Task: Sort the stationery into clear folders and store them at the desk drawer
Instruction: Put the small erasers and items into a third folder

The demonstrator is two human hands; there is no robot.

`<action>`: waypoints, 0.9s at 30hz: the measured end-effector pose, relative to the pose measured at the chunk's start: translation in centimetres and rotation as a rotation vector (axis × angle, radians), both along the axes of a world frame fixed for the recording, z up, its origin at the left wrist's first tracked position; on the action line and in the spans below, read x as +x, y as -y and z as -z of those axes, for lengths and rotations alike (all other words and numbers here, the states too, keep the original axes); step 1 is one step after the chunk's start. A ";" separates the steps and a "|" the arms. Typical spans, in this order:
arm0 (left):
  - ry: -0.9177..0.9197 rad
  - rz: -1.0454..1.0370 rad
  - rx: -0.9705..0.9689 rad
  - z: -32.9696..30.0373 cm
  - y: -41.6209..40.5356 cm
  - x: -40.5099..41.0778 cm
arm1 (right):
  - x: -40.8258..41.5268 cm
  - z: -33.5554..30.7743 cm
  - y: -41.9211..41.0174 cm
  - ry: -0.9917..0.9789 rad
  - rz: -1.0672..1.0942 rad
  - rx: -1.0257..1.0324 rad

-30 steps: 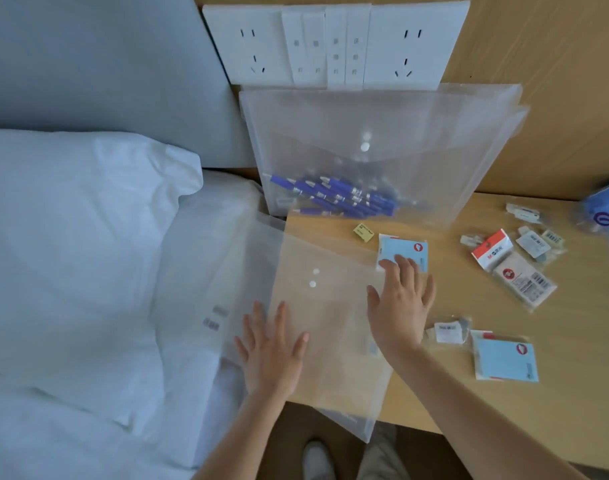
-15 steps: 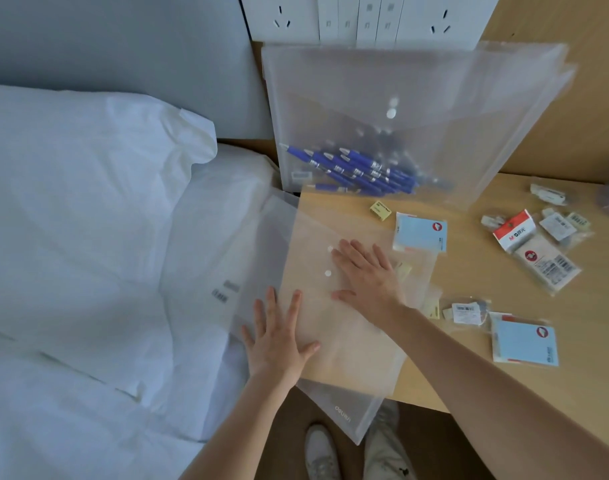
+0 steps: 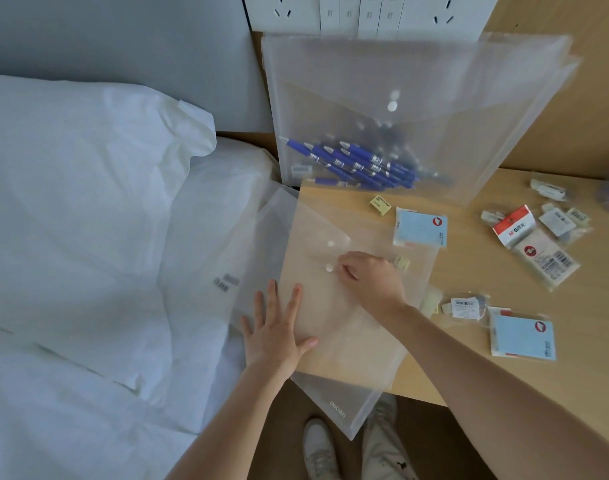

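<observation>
The left hand (image 3: 278, 336) lies flat, fingers spread, pinning a clear folder (image 3: 348, 306) on the bench (image 3: 555, 393) edge at six o'clock. The right hand (image 3: 368, 277), fingers curled, seems to pinch the flap beside the snap button (image 3: 329, 268). Lift the flap gently while pressing down, then slide in the sticky notes (image 3: 420, 227) at one o'clock.

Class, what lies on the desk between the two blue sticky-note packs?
In the head view, a small barcoded packet lies between the upper blue sticky-note pack and the lower one.
</observation>
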State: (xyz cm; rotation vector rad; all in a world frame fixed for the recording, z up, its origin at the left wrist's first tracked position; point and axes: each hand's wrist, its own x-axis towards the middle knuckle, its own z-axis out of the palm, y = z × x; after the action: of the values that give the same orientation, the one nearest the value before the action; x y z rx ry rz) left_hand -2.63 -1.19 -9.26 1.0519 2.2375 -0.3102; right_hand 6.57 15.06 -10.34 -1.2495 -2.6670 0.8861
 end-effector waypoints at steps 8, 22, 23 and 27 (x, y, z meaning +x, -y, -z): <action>0.005 0.048 -0.025 -0.2 -0.4 -0.5 | 1.5 -2.1 -1.7 -0.287 0.471 -0.342; 0.027 0.091 0.095 -3.3 -1.0 -0.6 | 6.7 -4.5 -3.1 -0.479 0.679 -0.721; 0.032 0.092 0.149 -3.6 -1.4 -0.2 | 7.2 -4.5 -2.8 -0.486 0.700 -0.742; 0.058 0.274 0.282 -4.4 -4.1 2.3 | 9.1 -4.8 -1.3 -0.520 0.757 -0.815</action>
State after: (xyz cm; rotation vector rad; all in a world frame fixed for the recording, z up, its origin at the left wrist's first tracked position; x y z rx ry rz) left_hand -0.29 2.87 -4.84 1.5020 2.1260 -0.0763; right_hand 15.65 16.37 -5.52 -1.6392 -1.2572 1.8426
